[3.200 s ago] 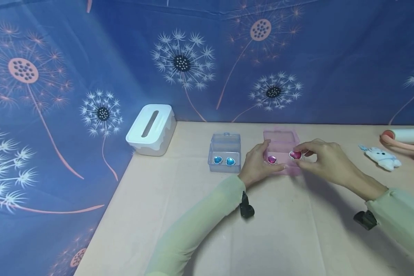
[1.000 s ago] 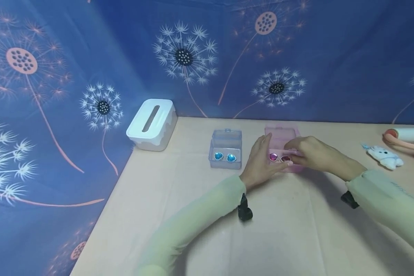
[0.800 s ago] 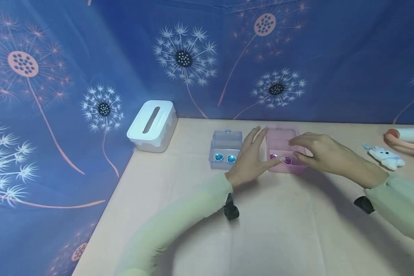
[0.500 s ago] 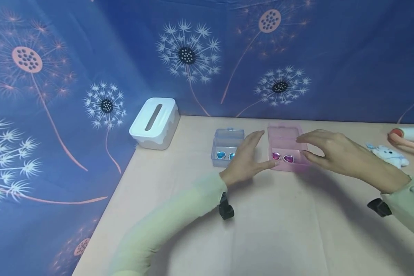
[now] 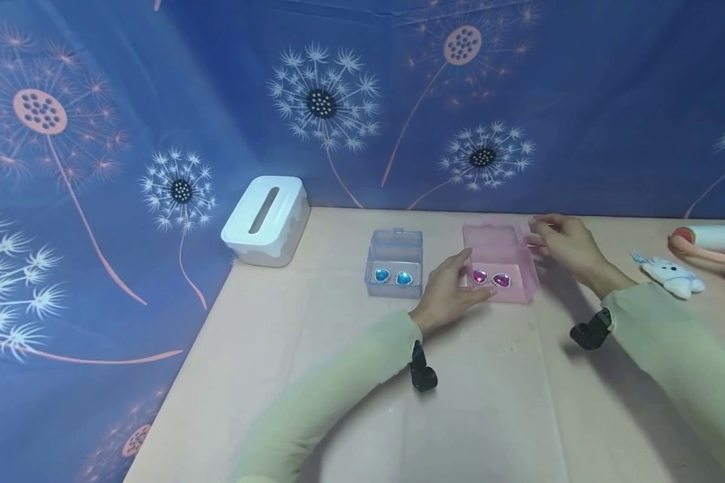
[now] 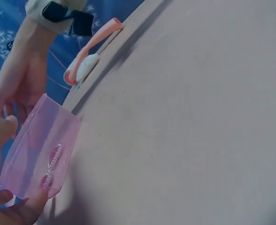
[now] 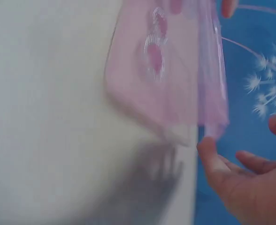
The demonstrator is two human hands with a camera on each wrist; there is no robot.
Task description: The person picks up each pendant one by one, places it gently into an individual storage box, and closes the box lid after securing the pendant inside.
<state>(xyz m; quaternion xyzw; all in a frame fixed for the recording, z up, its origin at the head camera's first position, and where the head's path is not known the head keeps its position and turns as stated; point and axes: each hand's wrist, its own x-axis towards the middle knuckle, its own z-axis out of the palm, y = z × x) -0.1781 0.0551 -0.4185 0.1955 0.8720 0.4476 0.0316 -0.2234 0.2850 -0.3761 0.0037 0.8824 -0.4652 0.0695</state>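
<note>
A translucent pink plastic box (image 5: 522, 295) stands with its lid (image 5: 493, 235) raised. Inside lie two heart-shaped pink gems with sparkly rims, a left gem (image 5: 480, 276) and a right gem (image 5: 501, 280). My left hand (image 5: 447, 292) holds the box at its left front corner, thumb along the front and fingers at the side. My right hand (image 5: 570, 248) is at the lid's right edge, holding nothing; in the right wrist view a fingertip (image 7: 207, 143) is at the lid's corner. Left of this stands an open blue-grey box (image 5: 394, 292) with two blue gems (image 5: 404, 278).
A white tissue box (image 5: 266, 221) stands at the back left. On the right lie a small white plush toy (image 5: 670, 276) and a white roll (image 5: 721, 237) with a peach band. A blue dandelion-print cloth (image 5: 399, 100) hangs behind the table.
The right hand set its pink gem into the box beside the other, let go, and moved back to the lid's right edge. The left hand drew away left, then returned to the box.
</note>
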